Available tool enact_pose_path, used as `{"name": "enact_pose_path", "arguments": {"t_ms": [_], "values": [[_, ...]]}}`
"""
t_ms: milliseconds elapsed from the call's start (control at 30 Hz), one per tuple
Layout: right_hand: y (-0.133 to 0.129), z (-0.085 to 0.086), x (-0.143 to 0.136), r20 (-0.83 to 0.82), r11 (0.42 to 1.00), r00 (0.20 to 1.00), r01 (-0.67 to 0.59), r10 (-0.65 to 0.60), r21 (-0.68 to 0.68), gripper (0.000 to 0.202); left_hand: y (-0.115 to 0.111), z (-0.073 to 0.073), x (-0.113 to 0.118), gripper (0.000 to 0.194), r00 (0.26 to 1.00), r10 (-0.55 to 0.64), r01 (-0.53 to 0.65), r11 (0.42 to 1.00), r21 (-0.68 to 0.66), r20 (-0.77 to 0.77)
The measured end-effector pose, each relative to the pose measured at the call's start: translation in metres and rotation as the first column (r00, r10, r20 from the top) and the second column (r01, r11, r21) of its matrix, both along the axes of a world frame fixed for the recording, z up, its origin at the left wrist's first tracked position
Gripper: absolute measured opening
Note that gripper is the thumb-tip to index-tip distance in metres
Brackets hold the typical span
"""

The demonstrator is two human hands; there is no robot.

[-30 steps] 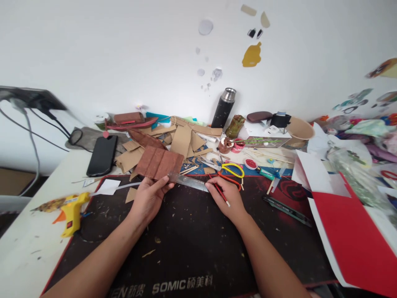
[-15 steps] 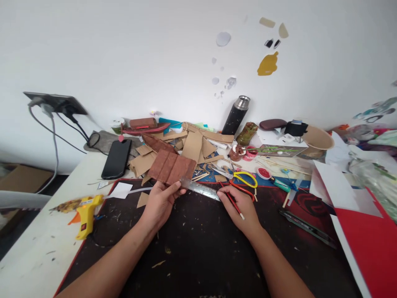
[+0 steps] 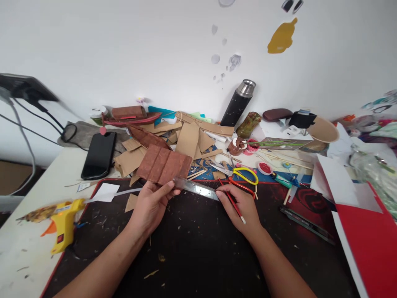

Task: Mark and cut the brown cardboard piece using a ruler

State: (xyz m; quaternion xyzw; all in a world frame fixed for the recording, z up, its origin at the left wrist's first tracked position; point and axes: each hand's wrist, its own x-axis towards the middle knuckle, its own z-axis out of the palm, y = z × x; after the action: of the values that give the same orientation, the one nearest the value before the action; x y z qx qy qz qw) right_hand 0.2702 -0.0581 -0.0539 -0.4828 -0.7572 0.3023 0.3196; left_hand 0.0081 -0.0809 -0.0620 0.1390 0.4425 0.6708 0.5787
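Note:
My left hand (image 3: 152, 207) is closed on the lower edge of a reddish-brown painted piece of cardboard (image 3: 164, 164) with crease lines across it. Its thumb also presses the left end of a clear-looking ruler (image 3: 198, 189) against that edge. The right end of the ruler is pinched by my right hand (image 3: 243, 209), which also carries a red pencil (image 3: 233, 203) slanting between its fingers, white end toward me. Just beyond the right hand lie scissors (image 3: 245, 176) with yellow and orange handles. Both hands are over a dark desk mat (image 3: 192, 256).
Cardboard scraps (image 3: 187, 138) are heaped behind the hands. A yellow glue gun (image 3: 65, 225) and a black phone (image 3: 98, 155) lie to the left. At the back leans a black flask (image 3: 237, 103). On the right are a utility knife (image 3: 307, 223) and a red sheet (image 3: 362, 244).
The view has tilted down and shifted right, so the surroundings sit differently in the picture. Both hands keep their hold on the cardboard, ruler and pencil, with little other movement.

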Motion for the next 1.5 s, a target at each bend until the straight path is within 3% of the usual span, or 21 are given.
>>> {"name": "enact_pose_path", "arguments": {"t_ms": [433,1233,1500], "values": [[0.0004,-0.0017,-0.0004,0.036,0.999,0.999,0.032,-0.030,-0.041,0.017,0.0011,0.0059,0.0005,0.074,1.000,0.018,-0.018,0.999,-0.049,-0.009],[-0.0012,0.0000,-0.0023,0.057,0.998,0.998,0.045,-0.042,-0.050,0.019,-0.0015,0.0056,-0.0009,0.056,0.998,0.003,-0.005,1.000,-0.031,-0.063],[-0.0016,-0.0024,-0.0010,-0.059,0.992,0.990,0.125,-0.126,-0.024,0.023,-0.0032,-0.0021,-0.0065,0.031,0.999,0.048,-0.048,0.999,-0.026,0.014]]}}
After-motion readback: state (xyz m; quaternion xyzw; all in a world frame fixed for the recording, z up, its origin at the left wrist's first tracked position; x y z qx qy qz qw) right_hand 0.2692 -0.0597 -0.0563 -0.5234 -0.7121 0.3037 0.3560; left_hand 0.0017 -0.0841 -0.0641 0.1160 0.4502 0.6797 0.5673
